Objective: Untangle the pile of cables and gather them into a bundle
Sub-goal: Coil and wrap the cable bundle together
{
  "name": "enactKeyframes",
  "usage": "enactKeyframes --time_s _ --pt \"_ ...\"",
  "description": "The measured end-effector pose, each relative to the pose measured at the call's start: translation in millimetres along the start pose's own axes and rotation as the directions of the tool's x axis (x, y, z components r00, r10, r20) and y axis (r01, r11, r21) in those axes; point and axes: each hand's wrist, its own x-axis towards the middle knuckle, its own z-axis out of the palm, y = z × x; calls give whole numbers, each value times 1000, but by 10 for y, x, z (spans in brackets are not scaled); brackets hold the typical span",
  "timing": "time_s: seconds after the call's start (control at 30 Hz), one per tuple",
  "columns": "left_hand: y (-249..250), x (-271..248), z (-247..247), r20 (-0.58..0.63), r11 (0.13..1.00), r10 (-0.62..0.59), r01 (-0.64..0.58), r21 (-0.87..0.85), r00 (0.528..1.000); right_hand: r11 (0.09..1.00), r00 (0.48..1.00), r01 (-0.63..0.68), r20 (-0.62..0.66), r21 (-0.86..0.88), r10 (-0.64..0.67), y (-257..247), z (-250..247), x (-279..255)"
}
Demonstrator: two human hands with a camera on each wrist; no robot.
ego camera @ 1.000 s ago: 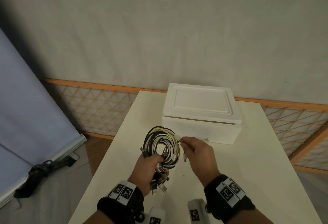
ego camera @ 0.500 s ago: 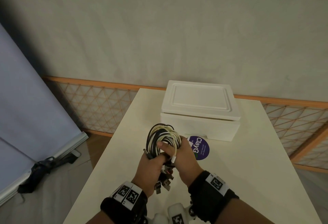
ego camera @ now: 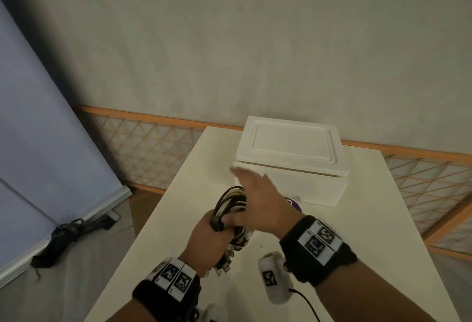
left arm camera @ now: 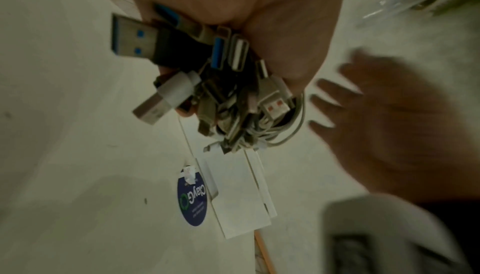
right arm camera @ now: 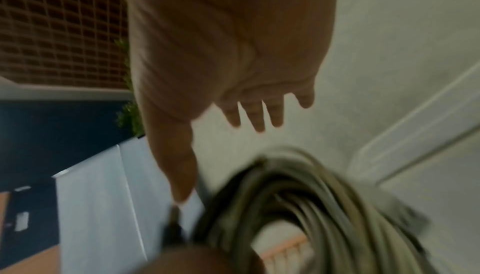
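Observation:
A coiled bundle of black and white cables [ego camera: 231, 200] is held up above the white table [ego camera: 352, 252]. My left hand [ego camera: 209, 242] grips the bundle at its lower end. Several USB plugs [left arm camera: 197, 77] hang out below the fist [left arm camera: 259, 11]. My right hand [ego camera: 258, 199] is spread flat, fingers straight, just right of and above the coil [right arm camera: 298, 202], blurred by motion and holding nothing. Its thumb [right arm camera: 179, 165] points toward the cable loops.
A white foam box [ego camera: 291, 158] with its lid on stands at the back of the table. A round purple sticker [left arm camera: 193, 198] lies in front of it. A folded tripod [ego camera: 66, 232] and a blue screen [ego camera: 38, 143] stand on the floor at left.
My right hand has let go of the bundle, opened flat and risen up beside the coil. The left hand keeps its grip on the cables.

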Motion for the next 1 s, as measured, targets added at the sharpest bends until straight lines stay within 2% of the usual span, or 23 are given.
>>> enactKeyframes --time_s 0.03,0.07,0.1,0.17,0.23,0.3,0.43,0.5,0.6,0.67,0.73,0.83,0.9,1.0 --pt "25 -12 -9 24 1000 13 -13 -19 1000 995 998 -57 40 78 54 65 57 40" --pt "52 -22 -25 47 998 30 -27 -53 998 963 994 -110 49 247 101 130 103 55" --pt "82 -27 -41 66 995 47 -41 -91 997 893 989 -142 39 427 139 171 151 39" --pt "162 -51 -59 95 984 54 -37 -176 994 692 975 -157 -2 704 223 194 281 -6" --pt "235 -81 -42 116 961 47 -13 -276 992 506 953 -113 -51 855 299 131 381 -43" --pt "297 -97 -12 135 934 34 16 -356 990 451 923 -88 -97 888 373 55 397 -46" --pt "336 -46 13 230 867 -74 177 -466 970 467 866 -62 -185 882 465 24 378 12" --pt "307 10 -3 293 833 -155 285 -475 943 453 854 -71 -181 888 488 25 388 29" --pt "250 74 -19 426 791 -224 419 -446 877 395 863 -91 -125 914 489 76 414 51" --pt "211 102 -17 465 778 -248 460 -427 850 395 867 -112 -104 912 487 120 418 78" --pt "184 135 -3 453 782 -254 457 -423 855 404 884 -134 -75 905 461 194 423 110" --pt "179 200 44 373 804 -245 402 -438 895 411 924 -165 -5 897 382 338 440 162" --pt "139 255 69 332 814 -253 385 -435 909 340 947 -177 66 924 315 462 469 210" --pt "112 351 78 305 802 -308 419 -426 901 102 948 -247 218 964 232 673 496 341"
